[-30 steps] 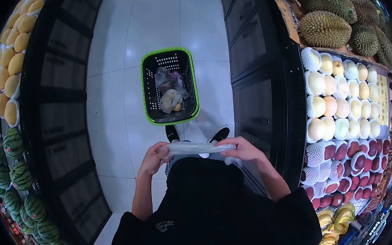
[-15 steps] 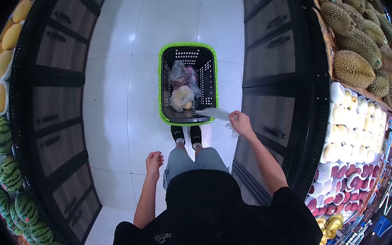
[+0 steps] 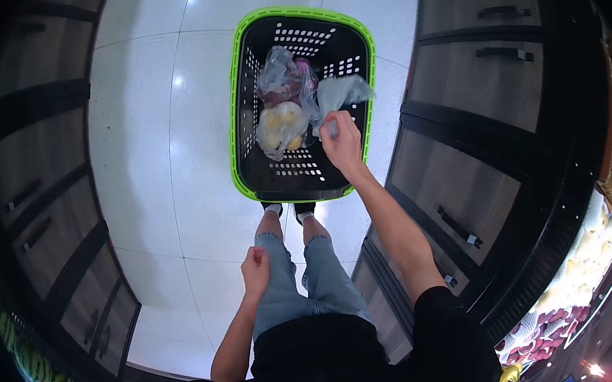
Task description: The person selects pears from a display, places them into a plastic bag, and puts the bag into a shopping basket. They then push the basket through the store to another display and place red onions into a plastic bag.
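My right hand (image 3: pixel 342 143) is closed around a thin clear plastic bag (image 3: pixel 342 94). It reaches over the right side of a black shopping basket (image 3: pixel 308 186) with a bright green rim, and the bag spreads out inside the basket. Left of it in the basket lies a knotted clear bag of round yellowish fruit (image 3: pixel 282 129). Beyond that is another clear bag with dark reddish contents (image 3: pixel 279 77), their kind hard to make out. My left hand (image 3: pixel 256 272) hangs by my left thigh, fingers curled, with nothing visible in it.
The basket stands on pale floor tiles (image 3: pixel 137 133) in front of my feet. Dark cabinets line both sides, the right one (image 3: pixel 485 81) with black handles. Watermelons (image 3: pixel 49 373) show at lower left; reddish fruit in white foam nets (image 3: pixel 551 326) sits at lower right.
My right hand has moved forward and left, bringing the plastic bag from the basket's near right corner into it. The view has tilted down and closer to the basket. My left hand's fingers are more curled.
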### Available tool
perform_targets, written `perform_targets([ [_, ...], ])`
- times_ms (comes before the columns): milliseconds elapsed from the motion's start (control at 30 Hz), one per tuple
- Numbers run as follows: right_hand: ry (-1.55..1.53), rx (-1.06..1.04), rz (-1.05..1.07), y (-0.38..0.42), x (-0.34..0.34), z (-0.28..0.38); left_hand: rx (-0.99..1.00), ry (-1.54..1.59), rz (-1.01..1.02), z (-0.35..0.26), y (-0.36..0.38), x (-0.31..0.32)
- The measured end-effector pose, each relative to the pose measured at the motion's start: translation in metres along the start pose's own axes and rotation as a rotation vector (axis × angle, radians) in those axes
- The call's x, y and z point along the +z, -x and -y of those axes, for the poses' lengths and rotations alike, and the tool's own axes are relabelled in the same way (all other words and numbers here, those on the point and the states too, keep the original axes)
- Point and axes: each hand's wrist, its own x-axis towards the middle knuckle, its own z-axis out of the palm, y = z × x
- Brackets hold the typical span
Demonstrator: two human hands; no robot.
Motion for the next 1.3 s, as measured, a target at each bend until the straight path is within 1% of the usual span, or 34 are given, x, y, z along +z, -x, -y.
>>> perform_targets([
  [33, 0.05, -0.064, 0.003, 0.002, 0.011, -0.013, 0.049, -0.037, -0.028, -0.002, -0.003, 0.002],
  [67, 0.097, -0.139, 0.006, 0.0, 0.02, -0.03, 0.036, -0.039, -0.029, -0.002, -0.014, 0.01],
  [100, 0.164, -0.081, 0.087, 0.0, 0.029, -0.049, 0.076, 0.008, -0.115, -0.003, -0.029, 0.02],
  [133, 0.277, 0.022, 0.201, -0.004, 0.041, -0.07, 0.115, 0.041, -0.199, -0.002, -0.044, 0.025],
  [200, 0.46, 0.089, 0.45, -0.004, 0.058, -0.118, -0.03, 0.25, -0.228, -0.025, -0.081, 0.032],
  [267, 0.896, 0.069, 0.626, 0.015, 0.076, -0.151, -0.086, 0.497, -0.196, -0.05, -0.126, 0.036],
  [333, 0.843, 0.075, 0.667, 0.023, 0.076, -0.141, -0.095, 0.465, -0.222, -0.06, -0.14, 0.041],
  [400, 0.669, 0.003, 0.573, 0.044, 0.071, -0.13, -0.097, 0.437, -0.227, -0.06, -0.138, 0.043],
  [433, 0.638, -0.01, 0.563, 0.057, 0.067, -0.121, -0.094, 0.405, -0.226, -0.059, -0.139, 0.039],
  [467, 0.581, -0.061, 0.499, 0.069, 0.057, -0.11, -0.083, 0.375, -0.226, -0.061, -0.14, 0.038],
  [500, 0.55, -0.063, 0.454, 0.077, 0.045, -0.1, -0.087, 0.321, -0.281, -0.066, -0.139, 0.038],
  [533, 0.516, -0.069, 0.41, 0.082, 0.035, -0.092, -0.075, 0.324, -0.28, -0.068, -0.139, 0.038],
  [600, 0.526, 0.013, 0.259, 0.09, 0.018, -0.078, -0.051, 0.112, -0.358, -0.063, -0.138, 0.036],
  [633, 0.523, 0.04, 0.192, 0.093, 0.011, -0.07, -0.055, 0.127, -0.358, -0.06, -0.139, 0.038],
  [667, 0.526, 0.037, 0.18, 0.097, 0.004, -0.059, -0.044, 0.13, -0.355, -0.066, -0.134, 0.037],
  [733, 0.552, 0.157, 0.125, 0.099, -0.007, -0.042, -0.125, 0.284, -0.246, -0.077, -0.125, 0.036],
  [767, 0.605, 0.19, 0.059, 0.102, -0.009, -0.045, -0.114, 0.284, -0.244, -0.079, -0.125, 0.036],
  [800, 0.605, 0.188, 0.05, 0.107, -0.008, -0.052, -0.111, 0.284, -0.242, -0.075, -0.128, 0.036],
  [867, 0.513, 0.535, -0.025, 0.116, -0.003, -0.07, -0.11, 0.284, -0.242, -0.06, -0.136, 0.037],
  [900, 0.514, 0.489, -0.072, 0.118, -0.003, -0.072, -0.083, 0.321, -0.201, -0.054, -0.139, 0.036],
  [933, 0.512, 0.492, -0.072, 0.119, -0.005, -0.076, -0.058, 0.357, -0.16, -0.047, -0.142, 0.035],
  [967, 0.502, 0.533, -0.043, 0.117, -0.007, -0.077, -0.097, 0.434, -0.131, -0.046, -0.142, 0.033],
  [1000, 0.492, 0.573, -0.014, 0.116, -0.009, -0.077, -0.1, 0.433, -0.131, -0.038, -0.147, 0.032],
  [1067, 0.47, 0.578, -0.011, 0.117, -0.01, -0.076, 0.37, -0.225, -0.392, -0.024, -0.156, 0.03],
  [1100, 0.447, 0.58, -0.011, 0.118, -0.01, -0.078, 0.492, -0.257, -0.456, -0.039, -0.15, 0.028],
  [1133, 0.449, 0.57, -0.013, 0.116, -0.011, -0.081, 0.496, -0.249, -0.462, -0.056, -0.148, 0.027],
  [1200, 0.375, 0.612, -0.08, 0.115, -0.009, -0.082, 0.521, -0.176, -0.389, -0.074, -0.153, 0.022],
  [1233, 0.372, 0.608, -0.078, 0.115, -0.008, -0.08, 0.427, -0.04, -0.383, -0.081, -0.16, 0.021],
  [1300, 0.34, 0.754, -0.016, 0.116, -0.014, -0.075, 0.395, 0.023, -0.369, -0.083, -0.178, 0.015],
])
